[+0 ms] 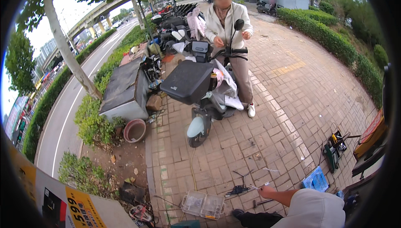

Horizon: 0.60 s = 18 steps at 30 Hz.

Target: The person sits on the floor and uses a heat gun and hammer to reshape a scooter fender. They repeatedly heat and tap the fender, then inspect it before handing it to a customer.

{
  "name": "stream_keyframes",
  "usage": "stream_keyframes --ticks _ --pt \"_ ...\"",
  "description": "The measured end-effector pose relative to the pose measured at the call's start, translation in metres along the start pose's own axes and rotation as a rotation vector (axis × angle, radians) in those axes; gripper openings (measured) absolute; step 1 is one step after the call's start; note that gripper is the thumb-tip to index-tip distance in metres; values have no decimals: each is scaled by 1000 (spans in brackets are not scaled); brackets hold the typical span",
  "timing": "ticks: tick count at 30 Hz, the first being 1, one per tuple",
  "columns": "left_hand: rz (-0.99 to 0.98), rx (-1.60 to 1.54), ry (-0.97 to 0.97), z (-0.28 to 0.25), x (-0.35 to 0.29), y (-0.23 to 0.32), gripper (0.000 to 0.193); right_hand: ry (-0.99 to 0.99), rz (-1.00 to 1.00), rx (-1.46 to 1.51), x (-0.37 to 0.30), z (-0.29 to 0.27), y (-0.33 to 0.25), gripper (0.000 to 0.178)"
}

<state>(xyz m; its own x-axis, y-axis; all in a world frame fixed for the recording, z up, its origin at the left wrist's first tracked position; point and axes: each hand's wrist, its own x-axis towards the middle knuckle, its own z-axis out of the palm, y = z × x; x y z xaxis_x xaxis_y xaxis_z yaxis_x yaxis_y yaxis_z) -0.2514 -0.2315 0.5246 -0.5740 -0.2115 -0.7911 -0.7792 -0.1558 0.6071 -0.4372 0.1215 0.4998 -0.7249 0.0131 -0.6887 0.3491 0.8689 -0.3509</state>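
Note:
Neither of my hands shows in the head view. At the lower right, a co-worker in a grey top (319,207) is low to the paving, with one bare arm stretched left. That person's hand (265,191) seems to hold something small and thin that I cannot make out. Beside it lie a dark cluster of parts or tools (237,190) and a dark-handled tool (264,202). A clear plastic organizer box (213,206) stands open on the bricks. Farther off, an electric scooter (196,125) carries a dark lidded box (188,80) in front.
Behind the scooter stands a person in a white jacket (227,23). Parked scooters (173,21) line the back left. A blue package (315,180) and a green-and-black case or device (330,157) lie at right. A tub (135,131) and a box-like chest (125,82) stand left.

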Motion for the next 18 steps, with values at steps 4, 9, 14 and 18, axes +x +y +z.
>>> stream_keyframes --ticks 4,9,14,18 --pt "116 114 -37 11 29 148 32 80 234 83 -9 -32 73 52" --pt "169 216 -115 38 57 258 31 204 477 277 -77 -22 133 56" --pt "134 283 -191 67 113 324 30 125 738 152 -100 -7 119 54" --pt "86 301 -248 91 189 372 29 83 760 203 -47 -22 87 52"
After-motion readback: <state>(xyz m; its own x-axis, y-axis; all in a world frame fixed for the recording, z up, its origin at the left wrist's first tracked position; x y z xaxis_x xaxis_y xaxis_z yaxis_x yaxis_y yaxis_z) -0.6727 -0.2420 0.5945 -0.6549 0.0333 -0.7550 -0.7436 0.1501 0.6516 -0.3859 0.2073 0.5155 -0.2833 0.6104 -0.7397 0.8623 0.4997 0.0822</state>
